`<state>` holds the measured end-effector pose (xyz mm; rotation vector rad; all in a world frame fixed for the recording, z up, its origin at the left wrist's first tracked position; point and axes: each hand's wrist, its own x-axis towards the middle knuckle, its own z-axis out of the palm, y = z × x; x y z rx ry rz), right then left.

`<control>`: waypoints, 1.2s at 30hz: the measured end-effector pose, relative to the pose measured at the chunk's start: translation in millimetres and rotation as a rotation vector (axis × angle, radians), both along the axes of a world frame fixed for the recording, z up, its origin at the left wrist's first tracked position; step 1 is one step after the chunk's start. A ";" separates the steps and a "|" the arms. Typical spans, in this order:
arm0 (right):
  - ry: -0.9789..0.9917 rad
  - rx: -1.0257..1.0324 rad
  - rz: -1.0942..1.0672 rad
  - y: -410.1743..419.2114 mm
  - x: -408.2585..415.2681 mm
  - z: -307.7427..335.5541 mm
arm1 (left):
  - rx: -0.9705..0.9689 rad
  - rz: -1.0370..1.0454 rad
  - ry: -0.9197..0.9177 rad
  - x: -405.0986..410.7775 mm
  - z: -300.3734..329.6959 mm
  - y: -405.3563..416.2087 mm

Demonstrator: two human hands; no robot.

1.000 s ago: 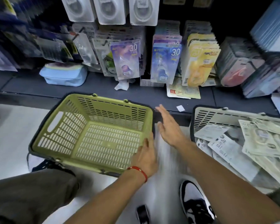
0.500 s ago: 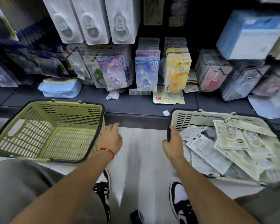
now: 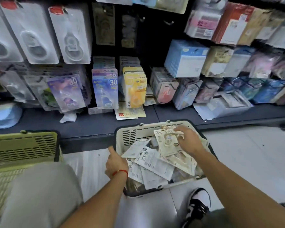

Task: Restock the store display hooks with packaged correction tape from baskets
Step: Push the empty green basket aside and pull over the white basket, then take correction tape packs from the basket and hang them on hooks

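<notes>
Pack (image 3: 167, 139) — seemingly under right fingers (image 3: 179, 129)

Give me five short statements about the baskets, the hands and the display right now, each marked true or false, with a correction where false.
1. The right hand holds a cream packet above the white basket. True.
2. The green basket is full of packets. False: no packets show in it.
3. The left hand is at the white basket's left side. True.
4. The left wrist is bare. False: it wears a red string bracelet.
5. The white basket sits on the shelf. False: it stands on the floor before the shelf ledge.
</notes>
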<state>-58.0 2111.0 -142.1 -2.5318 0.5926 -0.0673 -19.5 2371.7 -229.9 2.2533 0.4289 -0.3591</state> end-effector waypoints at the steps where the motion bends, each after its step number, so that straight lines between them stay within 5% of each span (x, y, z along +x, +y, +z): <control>1: 0.018 -0.044 -0.079 -23.2 -2.3 -5.7 | 0.029 -0.041 -0.016 2.3 -4.9 2.3; 6: 0.287 0.024 -0.366 -100.9 -13.0 -45.5 | 0.055 -0.031 -0.047 16.6 -16.3 13.4; 12: 0.148 0.027 -0.379 -73.3 -6.4 -76.7 | 0.157 0.153 -0.028 43.3 3.6 41.7; 17: 0.049 -0.250 -0.074 -52.2 26.5 -70.3 | 0.272 0.191 0.034 47.4 29.9 45.4; 20: 0.212 -0.167 0.297 -24.1 60.5 -64.1 | 0.391 -0.007 -0.141 34.2 44.7 36.4; 22: 0.325 -0.168 0.350 -6.2 71.6 -69.3 | 0.389 -0.195 -0.256 24.4 48.3 33.1; 25: 0.282 -0.178 0.226 4.6 68.3 -70.3 | 0.308 -0.337 -0.325 15.8 55.2 30.8; 30: -0.060 -0.059 0.027 9.9 54.4 -31.6 | -0.003 -0.385 -0.356 3.0 78.1 7.6; 36: -0.060 0.657 0.261 89.9 28.9 12.5 | -0.784 -0.222 -0.037 -2.9 102.4 -20.6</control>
